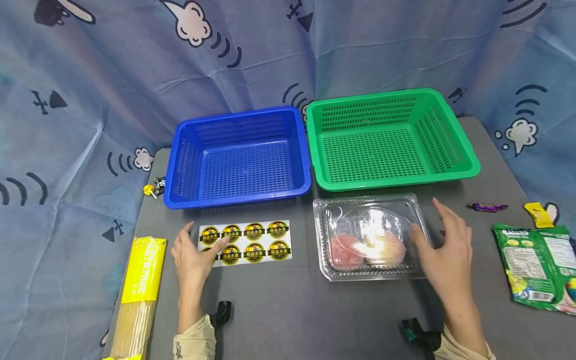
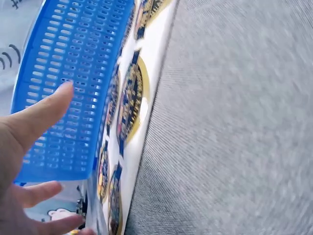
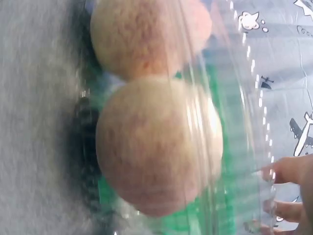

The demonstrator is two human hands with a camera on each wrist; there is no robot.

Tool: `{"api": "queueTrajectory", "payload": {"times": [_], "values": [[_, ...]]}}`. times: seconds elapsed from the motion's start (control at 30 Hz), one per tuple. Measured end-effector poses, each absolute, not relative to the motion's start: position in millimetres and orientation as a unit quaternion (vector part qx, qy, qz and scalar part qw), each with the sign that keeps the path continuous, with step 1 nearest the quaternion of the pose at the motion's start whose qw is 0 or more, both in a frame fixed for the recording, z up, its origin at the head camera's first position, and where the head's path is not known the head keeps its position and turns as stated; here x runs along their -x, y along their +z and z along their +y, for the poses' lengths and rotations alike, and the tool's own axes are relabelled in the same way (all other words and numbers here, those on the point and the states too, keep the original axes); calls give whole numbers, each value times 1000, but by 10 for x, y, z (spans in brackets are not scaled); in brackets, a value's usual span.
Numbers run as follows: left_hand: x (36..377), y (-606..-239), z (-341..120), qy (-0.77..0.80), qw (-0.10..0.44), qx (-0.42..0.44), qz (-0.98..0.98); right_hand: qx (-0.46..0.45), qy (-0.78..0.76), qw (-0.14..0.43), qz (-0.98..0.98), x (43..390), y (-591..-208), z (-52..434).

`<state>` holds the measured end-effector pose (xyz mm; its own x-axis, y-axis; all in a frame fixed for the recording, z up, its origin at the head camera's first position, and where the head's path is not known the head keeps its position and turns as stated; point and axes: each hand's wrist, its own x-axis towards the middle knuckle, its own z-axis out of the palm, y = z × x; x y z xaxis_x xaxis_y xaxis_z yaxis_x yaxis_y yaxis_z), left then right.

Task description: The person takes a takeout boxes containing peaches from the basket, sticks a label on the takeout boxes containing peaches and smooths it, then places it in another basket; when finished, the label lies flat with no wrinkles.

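A clear plastic clamshell box [image 1: 324, 250] stands right of centre on the grey table, its lid down over two peaches [image 1: 388, 248]. My right hand [image 1: 445, 250] is at the box's right side, fingers extended and spread, the thumb overlapping the edge. In the right wrist view, fingertips [image 3: 279, 171] show right by the ridged rim, with the peaches large through the plastic. To the left, a white sheet of round black-and-gold fruit stickers [image 1: 245, 243] lies flat. Over its left end is my left hand [image 1: 193, 255], fingers loosely bent, thumb reaching across the stickers, nothing in its grasp.
Behind stand a blue basket [image 1: 238, 200] and a green basket [image 1: 396, 181], side by side. Yellow-wrapped noodles [image 1: 139, 285] lie far left, near a lollipop [image 1: 149, 190]. A green snack bag [image 1: 535, 265], purple candy [image 1: 487, 207] and yellow packet [image 1: 538, 215] lie at right.
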<state>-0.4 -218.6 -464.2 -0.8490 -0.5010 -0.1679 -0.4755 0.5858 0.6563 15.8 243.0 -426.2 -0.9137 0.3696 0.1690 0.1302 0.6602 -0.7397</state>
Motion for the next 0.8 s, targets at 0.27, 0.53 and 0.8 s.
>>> {"api": "queueTrajectory", "payload": {"times": [0.27,0.53,0.8], "values": [[1,-4698,-2201,-338,-17,-259,-904,56,452,259,-852,-114,-4286,2237],[-2,-4737,-2181,-321,-28,-262,-909,-1,471,270,-840,-84,-4343,2138],[7,-4712,-2192,-356,-20,-274,-893,-7,471,266,-841,-65,-4335,2116]]}}
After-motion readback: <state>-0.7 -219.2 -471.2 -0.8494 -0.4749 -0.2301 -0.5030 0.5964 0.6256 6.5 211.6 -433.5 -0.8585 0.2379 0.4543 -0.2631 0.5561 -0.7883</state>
